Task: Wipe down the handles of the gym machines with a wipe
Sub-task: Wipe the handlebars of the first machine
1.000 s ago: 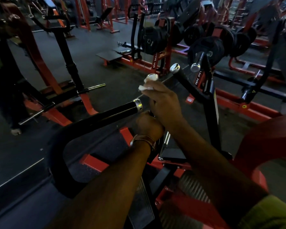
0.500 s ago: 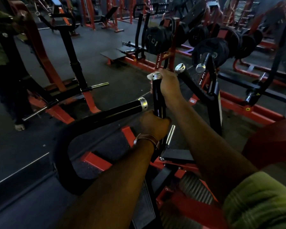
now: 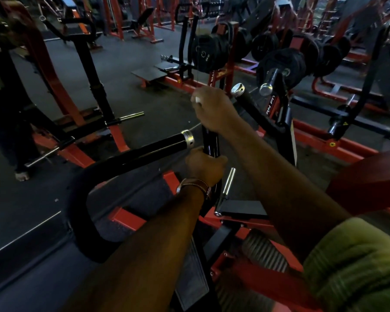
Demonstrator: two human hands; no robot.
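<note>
At the lower right of the frame is my one green ribbed sleeve (image 3: 356, 262). My two bare arms reach up from the bottom toward the middle. My left arm wears one brown strap with a shiny bit (image 3: 195, 184) at the wrist.

My left hand (image 3: 204, 166) is in the middle of the frame. Its fingers are curled round the low part of the upright shiny black bar handle (image 3: 209, 143), and it grips it tight. My right hand (image 3: 213, 109) is higher up on the same handle, near its top. Its fingers are wrapped round the top of the handle, and the small white wipe (image 3: 197, 100) is squeezed under them. Only a little white bit of the wipe peeks out at the left side of my fingers.

I count three black handles with silver ends on this machine. One is the handle in my hands. One is the long black curved handle with a silver ring (image 3: 144, 152), just left of my left hand. One is the slanted black handle with a round silver cap (image 3: 245, 97), just right of my right hand.

One short silver peg (image 3: 228, 180) stands just right of my left wrist.

Farther off, at the upper right, round black weight plates (image 3: 282, 61) hang on red frames. I cannot count them well in the dark.
</note>
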